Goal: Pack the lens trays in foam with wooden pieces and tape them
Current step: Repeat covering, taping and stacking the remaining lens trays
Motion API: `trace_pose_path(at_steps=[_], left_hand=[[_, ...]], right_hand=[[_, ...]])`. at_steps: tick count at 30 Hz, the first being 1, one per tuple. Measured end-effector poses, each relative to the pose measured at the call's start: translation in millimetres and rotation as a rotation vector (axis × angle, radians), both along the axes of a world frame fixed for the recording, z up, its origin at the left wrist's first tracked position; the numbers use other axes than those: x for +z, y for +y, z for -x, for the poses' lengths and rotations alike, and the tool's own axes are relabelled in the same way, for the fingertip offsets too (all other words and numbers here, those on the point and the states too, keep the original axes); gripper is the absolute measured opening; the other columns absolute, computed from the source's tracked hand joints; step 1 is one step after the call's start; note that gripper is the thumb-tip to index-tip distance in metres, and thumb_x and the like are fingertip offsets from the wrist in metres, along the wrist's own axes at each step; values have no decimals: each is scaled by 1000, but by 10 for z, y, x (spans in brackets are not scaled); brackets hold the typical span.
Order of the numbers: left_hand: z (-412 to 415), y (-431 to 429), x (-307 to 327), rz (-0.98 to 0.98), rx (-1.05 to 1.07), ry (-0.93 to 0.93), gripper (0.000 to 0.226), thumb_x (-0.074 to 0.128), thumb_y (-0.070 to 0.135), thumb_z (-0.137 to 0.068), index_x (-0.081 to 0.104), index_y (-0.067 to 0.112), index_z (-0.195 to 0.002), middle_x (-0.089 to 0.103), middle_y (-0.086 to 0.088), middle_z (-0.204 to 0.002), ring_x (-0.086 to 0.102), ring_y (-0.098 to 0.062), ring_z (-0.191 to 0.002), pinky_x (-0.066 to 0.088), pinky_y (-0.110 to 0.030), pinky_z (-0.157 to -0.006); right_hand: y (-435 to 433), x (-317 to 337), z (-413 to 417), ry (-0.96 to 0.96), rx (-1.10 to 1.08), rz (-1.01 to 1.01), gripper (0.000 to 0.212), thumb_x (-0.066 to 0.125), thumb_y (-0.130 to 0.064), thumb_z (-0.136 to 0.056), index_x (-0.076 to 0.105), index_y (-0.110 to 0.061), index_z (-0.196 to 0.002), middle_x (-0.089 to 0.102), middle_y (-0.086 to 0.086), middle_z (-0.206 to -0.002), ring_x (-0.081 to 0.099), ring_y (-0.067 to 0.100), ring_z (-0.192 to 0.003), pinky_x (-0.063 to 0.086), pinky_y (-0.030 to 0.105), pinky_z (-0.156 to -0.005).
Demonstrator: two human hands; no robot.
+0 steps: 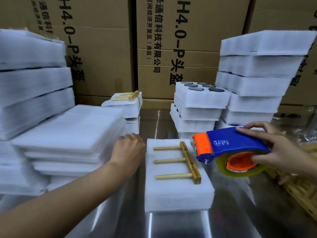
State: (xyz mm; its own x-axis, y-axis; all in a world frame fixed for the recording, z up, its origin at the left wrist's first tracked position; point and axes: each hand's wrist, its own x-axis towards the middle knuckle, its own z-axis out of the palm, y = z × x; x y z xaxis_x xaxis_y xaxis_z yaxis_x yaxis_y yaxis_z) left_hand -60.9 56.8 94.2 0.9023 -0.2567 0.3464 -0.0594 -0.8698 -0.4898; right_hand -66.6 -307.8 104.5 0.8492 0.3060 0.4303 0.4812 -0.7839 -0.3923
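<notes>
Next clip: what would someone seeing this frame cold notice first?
The blue-and-orange tape dispenser stands out most, gripped in the right hand at the right of the view. Next comes the comb-shaped wooden piece lying on a white foam block at centre, with the left hand beside the block's far left corner. White foam stacks rise on both sides in front of printed cardboard boxes.

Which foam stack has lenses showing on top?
The short stack left of the tall right-hand stack: dark round lenses sit uncovered in its top tray. Other stacks show only white foam or wood.
</notes>
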Motion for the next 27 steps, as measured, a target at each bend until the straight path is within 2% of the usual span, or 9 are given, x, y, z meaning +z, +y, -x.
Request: trace_pose_path(at_steps=[2, 4, 6, 9, 12, 16, 20, 25, 27], left_hand=[[-20, 5, -105, 6, 12, 70, 15, 77, 16, -57, 67, 9, -67, 64, -8, -66, 64, -18, -58, 38, -18, -47], [-147, 4, -361, 35, 33, 69, 22, 44, 3, -88, 57, 3, -106, 59, -14, -106, 61, -25, -96, 43, -27, -67], [-209, 12, -527, 26, -11, 96, 34, 28, -7, -92, 48, 1, -119, 51, -14, -119, 53, -28, -109, 43, -29, -79], [-197, 45, -671, 98, -3, 175, 36, 30, -6, -92, 44, 2, -124, 49, -13, -122, 49, -28, -112, 41, -30, -87], [-191, 30, -813, 456, 78, 257, 30, 33, 4, -96, 45, 9, -123, 50, -7, -124, 51, -23, -115, 44, -30, -88], [-149, -44, -928, 737, 88, 314, 14, 36, 19, -98, 45, 16, -109, 52, -1, -116, 54, -21, -109, 43, -30, -80], [-146, -37, -976, 815, 102, 328, 15, 36, 24, -98, 44, 16, -107, 51, -1, -114, 52, -19, -108, 43, -30, -79], [-129, -82, -990, 835, 113, 291, 17, 40, 31, -96, 41, 17, -105, 47, -1, -110, 51, -19, -102, 41, -30, -71], [-116, -80, -1007, 825, 124, 252, 17, 41, 30, -96, 40, 17, -106, 46, 0, -110, 49, -19, -103, 45, -31, -74]], right_hand=[[-14, -46, -17, 57, 5, 19, 88, 77, -6, -71, 41, -71, -120, 32, -32, -121, 42, -6, -110, 49, 24, -75], [-31, -101, -27, 87, 9, 14, 85, 76, -8, -72, 42, -69, -121, 31, -32, -121, 42, -6, -108, 49, 23, -75], [-36, -153, -30, 87, 10, -8, 85, 76, -7, -72, 44, -69, -120, 33, -31, -119, 41, -8, -110, 47, 18, -78], [-31, -214, -27, 56, 5, -8, 89, 77, -5, -70, 43, -69, -120, 35, -32, -117, 38, -9, -114, 39, 10, -85], [-33, -255, -25, 42, -22, 27, 91, 79, -7, -68, 40, -70, -121, 33, -34, -116, 35, -8, -114, 39, 20, -87], [-47, -285, -34, 40, -21, 29, 93, 80, -5, -67, 41, -69, -123, 33, -33, -116, 35, -7, -116, 32, 2, -86], [-36, -330, -38, 83, -8, -10, 92, 79, -5, -69, 41, -70, -121, 32, -33, -116, 38, -7, -115, 35, 2, -86], [-12, -396, -1, 115, -19, -23, 87, 78, -10, -71, 40, -69, -123, 33, -33, -116, 40, -5, -114, 42, 22, -88], [1, -415, 6, 123, -24, -33, 87, 78, -10, -72, 40, -69, -122, 33, -33, -116, 40, -6, -114, 43, 22, -86]])
